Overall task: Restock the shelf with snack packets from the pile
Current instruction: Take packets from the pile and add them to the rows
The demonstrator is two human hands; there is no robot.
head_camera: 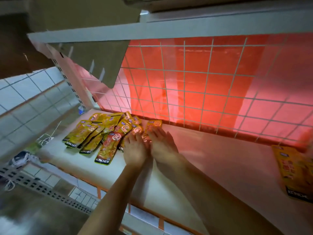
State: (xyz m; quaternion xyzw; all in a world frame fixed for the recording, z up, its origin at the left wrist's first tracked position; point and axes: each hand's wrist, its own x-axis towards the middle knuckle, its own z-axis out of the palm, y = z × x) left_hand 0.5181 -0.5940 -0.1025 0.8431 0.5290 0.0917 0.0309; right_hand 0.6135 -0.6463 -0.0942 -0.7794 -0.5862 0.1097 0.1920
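From my seat I see both arms reaching forward onto the shelf [211, 158], hands side by side near the middle of the view. The left hand [134, 150] lies palm down with its fingers [133, 137] straight and a little apart. Their tips rest on the near edge of the pile [101, 133] of yellow snack packets, which sprawls on the shelf toward 10 o'clock from the hands. I see no curl around any packet.

The right hand [163, 144] sits just beside it at 3 o'clock, also flat. Its fingers [155, 133] are straight and close together, pointing to 11 o'clock, and the tips touch a single yellow packet [153, 125] lying against the back of the shelf. Another packet [145, 136] shows in the gap between the two hands, partly covered. Motion blur softens it, and I cannot tell whether either thumb presses on it.

At 8 o'clock from the left hand a red-labelled packet [108, 148] lies on the pile's near side. Far out at 3 o'clock, at the frame's edge, a blurred yellow packet [294, 172] lies on the same shelf, well apart from the pile.

Behind the shelf stands a white wire grid [203, 82] with a red sheet [220, 68] behind it. A cardboard flap [94, 60] hangs down at 11 o'clock, and tiled floor [22, 92] shows at 9 o'clock.
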